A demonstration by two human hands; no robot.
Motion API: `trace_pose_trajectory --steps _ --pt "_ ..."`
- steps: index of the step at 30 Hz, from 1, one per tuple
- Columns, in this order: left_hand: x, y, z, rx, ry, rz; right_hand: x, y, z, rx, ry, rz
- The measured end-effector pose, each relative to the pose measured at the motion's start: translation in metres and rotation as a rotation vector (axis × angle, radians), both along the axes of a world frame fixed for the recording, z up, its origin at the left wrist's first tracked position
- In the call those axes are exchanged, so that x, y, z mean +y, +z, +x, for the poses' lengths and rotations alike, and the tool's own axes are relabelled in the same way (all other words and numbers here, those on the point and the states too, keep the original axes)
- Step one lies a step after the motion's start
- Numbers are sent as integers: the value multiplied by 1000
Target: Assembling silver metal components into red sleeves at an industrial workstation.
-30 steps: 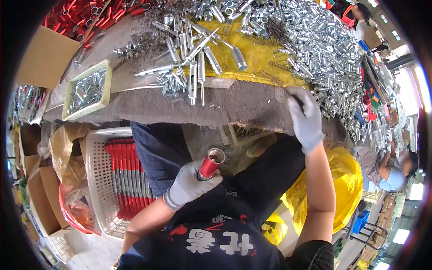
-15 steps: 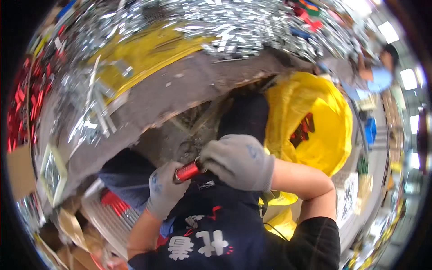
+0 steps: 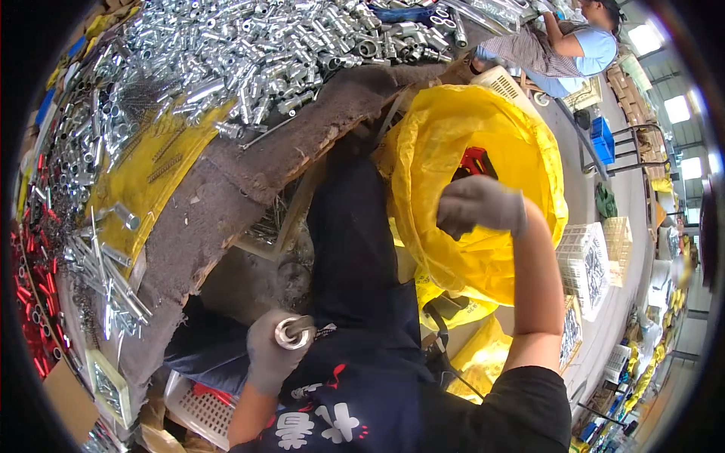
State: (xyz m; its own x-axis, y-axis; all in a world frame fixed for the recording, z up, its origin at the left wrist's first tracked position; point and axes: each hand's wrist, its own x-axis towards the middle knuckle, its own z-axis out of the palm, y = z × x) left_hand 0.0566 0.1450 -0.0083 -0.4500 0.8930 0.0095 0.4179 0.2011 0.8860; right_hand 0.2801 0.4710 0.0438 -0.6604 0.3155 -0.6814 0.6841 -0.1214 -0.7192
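My gloved left hand [image 3: 273,359] is closed around a silver metal sleeve [image 3: 294,332], whose round open end faces up in front of my dark shirt. My gloved right hand [image 3: 482,205] hangs over the mouth of a yellow bag [image 3: 423,181]. Its fingers point down and look curled, but motion smears them, and whether they hold anything does not show. Inside the bag, just beyond that hand, lie red-and-dark parts [image 3: 474,160].
A heap of silver metal fittings [image 3: 272,53] covers the far bench, its edge padded with brown cloth [image 3: 226,189]. Red tubes [image 3: 41,287] lie far left. White crates [image 3: 585,264] stand at right. A co-worker [image 3: 574,53] sits far right. A basket [image 3: 200,408] is lower left.
My right hand has left the left one and swung right, over the yellow bag. The red cylinder between my hands is gone from there; the left hand now holds a silver sleeve.
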Motion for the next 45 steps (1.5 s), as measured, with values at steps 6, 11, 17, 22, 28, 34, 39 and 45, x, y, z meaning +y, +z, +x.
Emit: trace_pose_trajectory --steps 6,11,17,22,28,34,39,45 --pt "-25 -3 -3 -215 361 31 106 -185 43 -634 273 820" --pt "-58 1 1 -218 539 -29 127 -185 25 -457 -33 803" --pt "-48 -9 0 -339 527 16 93 -183 47 -277 -394 709" --pt "-32 8 8 -301 442 38 76 -162 62 -55 -691 663" --pt "-88 -56 -8 -1037 385 268 90 -147 55 301 -999 565" --pt "-73 -37 0 -519 443 129 55 -159 69 530 -1278 332" --pt "-53 -5 10 -428 533 182 -24 -74 41 752 -1221 412" --pt "-46 12 -2 -668 199 79 -168 -6 -53 1030 -134 492"
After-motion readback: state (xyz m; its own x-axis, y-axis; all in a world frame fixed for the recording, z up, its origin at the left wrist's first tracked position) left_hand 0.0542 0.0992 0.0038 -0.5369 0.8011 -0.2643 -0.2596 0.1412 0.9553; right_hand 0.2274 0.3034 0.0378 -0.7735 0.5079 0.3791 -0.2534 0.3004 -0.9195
